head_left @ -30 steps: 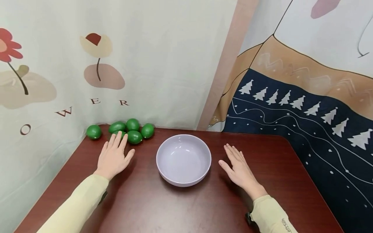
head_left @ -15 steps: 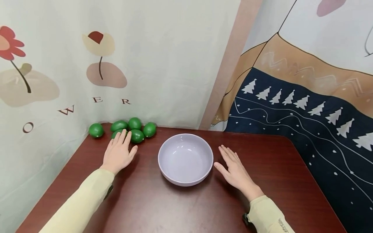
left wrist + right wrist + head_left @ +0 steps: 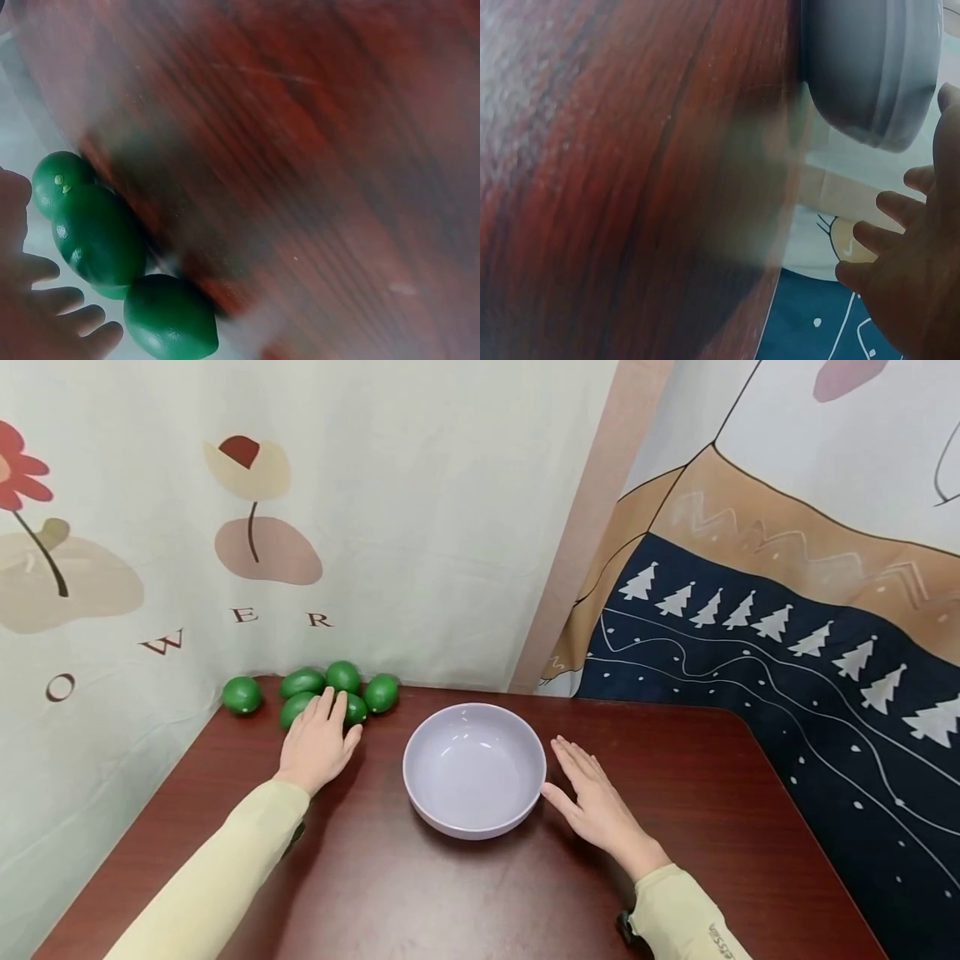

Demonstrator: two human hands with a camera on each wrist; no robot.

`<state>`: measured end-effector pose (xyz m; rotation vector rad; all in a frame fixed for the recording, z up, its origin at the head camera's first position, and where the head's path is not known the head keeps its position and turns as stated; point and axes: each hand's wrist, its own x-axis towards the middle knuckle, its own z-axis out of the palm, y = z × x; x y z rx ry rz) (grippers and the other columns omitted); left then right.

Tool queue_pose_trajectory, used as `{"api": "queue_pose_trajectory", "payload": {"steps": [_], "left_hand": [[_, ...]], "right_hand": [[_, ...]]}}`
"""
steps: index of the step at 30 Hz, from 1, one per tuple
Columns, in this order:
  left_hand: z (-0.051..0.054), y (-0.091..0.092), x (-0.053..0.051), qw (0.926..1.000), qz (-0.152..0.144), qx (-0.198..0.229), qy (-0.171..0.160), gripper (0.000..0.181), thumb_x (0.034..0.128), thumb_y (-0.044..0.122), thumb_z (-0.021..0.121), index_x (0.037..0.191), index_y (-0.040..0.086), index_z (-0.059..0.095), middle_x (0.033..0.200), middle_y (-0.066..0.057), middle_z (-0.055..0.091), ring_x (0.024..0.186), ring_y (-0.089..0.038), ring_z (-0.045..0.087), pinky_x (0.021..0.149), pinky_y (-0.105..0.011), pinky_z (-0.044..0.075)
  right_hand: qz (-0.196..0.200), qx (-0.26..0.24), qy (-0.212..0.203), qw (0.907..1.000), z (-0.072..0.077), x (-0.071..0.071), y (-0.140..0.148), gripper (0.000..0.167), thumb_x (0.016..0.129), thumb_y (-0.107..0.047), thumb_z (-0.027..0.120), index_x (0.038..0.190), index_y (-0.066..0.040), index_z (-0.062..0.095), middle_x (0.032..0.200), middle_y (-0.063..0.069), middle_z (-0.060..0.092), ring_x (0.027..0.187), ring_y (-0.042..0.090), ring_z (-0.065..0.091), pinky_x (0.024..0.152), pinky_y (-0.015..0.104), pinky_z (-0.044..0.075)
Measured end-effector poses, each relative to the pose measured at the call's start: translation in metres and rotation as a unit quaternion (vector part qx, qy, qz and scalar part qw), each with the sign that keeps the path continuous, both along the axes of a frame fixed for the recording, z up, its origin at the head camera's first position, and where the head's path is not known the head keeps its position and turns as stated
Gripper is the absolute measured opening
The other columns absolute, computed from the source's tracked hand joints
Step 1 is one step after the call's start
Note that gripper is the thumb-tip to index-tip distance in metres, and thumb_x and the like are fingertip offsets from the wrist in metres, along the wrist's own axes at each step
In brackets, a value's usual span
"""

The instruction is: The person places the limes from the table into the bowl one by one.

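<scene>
A pale lavender bowl (image 3: 474, 772) stands at the middle of the table, its inside bare. Just right of its rim is my right hand (image 3: 603, 810), fingers extended, the thumb tip at or very near the rim; whether it touches cannot be told. In the right wrist view the bowl's outer wall (image 3: 874, 67) shows beside the fingers. My left hand (image 3: 318, 743) reaches over the front of a cluster of green limes (image 3: 302, 682), fingers extended and gripping nothing. In the left wrist view limes (image 3: 101, 236) lie beside the fingers of that hand (image 3: 52, 315).
One lime (image 3: 242, 695) lies apart at the table's back left corner. The dark red table (image 3: 420, 893) ends at the back against a pale curtain (image 3: 420, 527) with flower prints. A dark blue cloth with white trees (image 3: 697, 643) hangs along the right side.
My left hand has moved right across the front of the limes, uncovering the front left one. My right hand has moved left, closer to the bowl.
</scene>
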<state>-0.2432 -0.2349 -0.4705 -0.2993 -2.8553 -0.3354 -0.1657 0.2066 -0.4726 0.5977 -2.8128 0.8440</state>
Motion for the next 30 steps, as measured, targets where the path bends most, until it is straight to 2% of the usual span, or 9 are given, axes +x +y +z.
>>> {"api": "queue_pose_trajectory", "payload": {"steps": [6, 17, 22, 30], "left_hand": [[-0.001, 0.006, -0.009, 1.0000, 0.007, 0.003, -0.005, 0.063, 0.1046, 0.025, 0.053, 0.153, -0.011, 0.034, 0.157, -0.036, 0.031, 0.143, -0.054, 0.032, 0.117, -0.065, 0.028], [-0.004, 0.009, -0.016, 0.9997, 0.021, 0.007, -0.012, 0.064, 0.1021, 0.020, 0.057, 0.153, -0.012, 0.033, 0.155, -0.038, 0.032, 0.141, -0.055, 0.033, 0.114, -0.067, 0.030], [-0.004, 0.008, -0.018, 0.9996, 0.025, 0.005, -0.011, 0.066, 0.1002, 0.018, 0.060, 0.152, -0.012, 0.033, 0.154, -0.038, 0.033, 0.141, -0.055, 0.033, 0.115, -0.066, 0.030], [-0.004, 0.010, -0.019, 0.9994, 0.025, 0.010, -0.024, 0.068, 0.0978, 0.015, 0.064, 0.152, -0.012, 0.033, 0.153, -0.039, 0.034, 0.141, -0.055, 0.033, 0.115, -0.066, 0.030]], "right_hand": [[0.011, -0.003, -0.006, 0.9999, 0.003, 0.001, -0.003, 0.074, 0.101, -0.039, 0.065, 0.160, -0.005, 0.035, 0.166, 0.014, 0.034, 0.153, 0.041, 0.030, 0.121, 0.063, 0.024], [0.021, -0.008, -0.020, 0.9995, 0.003, 0.001, -0.009, 0.075, 0.101, -0.039, 0.066, 0.161, -0.006, 0.035, 0.167, 0.013, 0.033, 0.152, 0.039, 0.031, 0.121, 0.063, 0.024], [0.031, -0.012, -0.015, 0.9993, 0.003, 0.000, -0.010, 0.074, 0.100, -0.038, 0.067, 0.160, -0.005, 0.036, 0.166, 0.015, 0.033, 0.152, 0.042, 0.032, 0.120, 0.064, 0.025], [0.025, 0.006, -0.021, 0.9994, 0.003, 0.002, -0.011, 0.077, 0.100, -0.043, 0.066, 0.161, -0.006, 0.035, 0.167, 0.014, 0.032, 0.153, 0.042, 0.029, 0.121, 0.065, 0.022]]}}
